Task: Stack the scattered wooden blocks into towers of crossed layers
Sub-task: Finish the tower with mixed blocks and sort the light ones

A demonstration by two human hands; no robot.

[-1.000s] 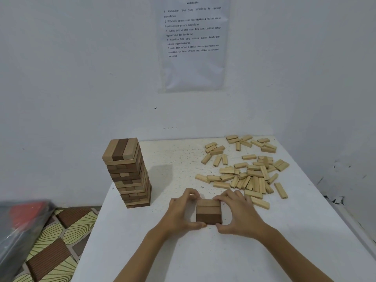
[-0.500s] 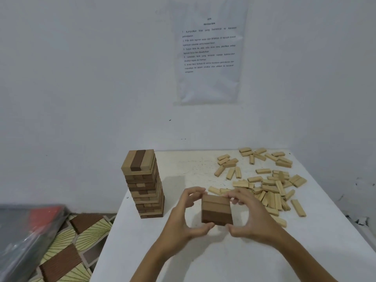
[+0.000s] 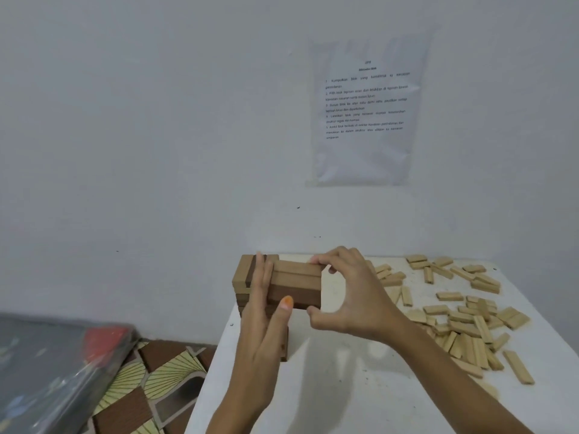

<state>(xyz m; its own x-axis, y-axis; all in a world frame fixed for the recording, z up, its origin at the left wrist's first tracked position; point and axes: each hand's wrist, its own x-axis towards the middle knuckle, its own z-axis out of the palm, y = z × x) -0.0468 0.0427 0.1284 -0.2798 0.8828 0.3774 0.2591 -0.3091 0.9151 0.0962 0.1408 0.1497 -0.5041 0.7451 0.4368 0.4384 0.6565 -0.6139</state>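
White wall at the back w/ one taped text sheet (image 3: 363, 114), white bench (image 3: 344, 386) below it.

Change: 1 s ago the three-block layer (image 3: 297, 283) sat on the bench near the front edge, boxed in by both hands. Half a sec ago it was lifted. Now it's in the air over the left part of the bench, about level w/ the top of the tower (image 3: 242, 274) and just right of it. I read this as mid-transfer: the layer is going on as the tower's next course, not yet set down.

Left grip (image 3: 263, 324): fingers straight, flat against the layer's left end, thumb on the near face. Those fingers sit between layer and tower, so I can't tell if the two touch.

Right grip (image 3: 354, 296): fingers curled over the far top edge, thumb under the near right corner, pinching the layer.

Counts:
- Tower: 1, by the bench's left edge, mostly hidden.
- Held layer: 3 blocks (2 pale, 1 dark).
- Loose blocks (image 3: 463, 324): several dozen along the right side, from back edge toward the front. They overlap, so no exact no.
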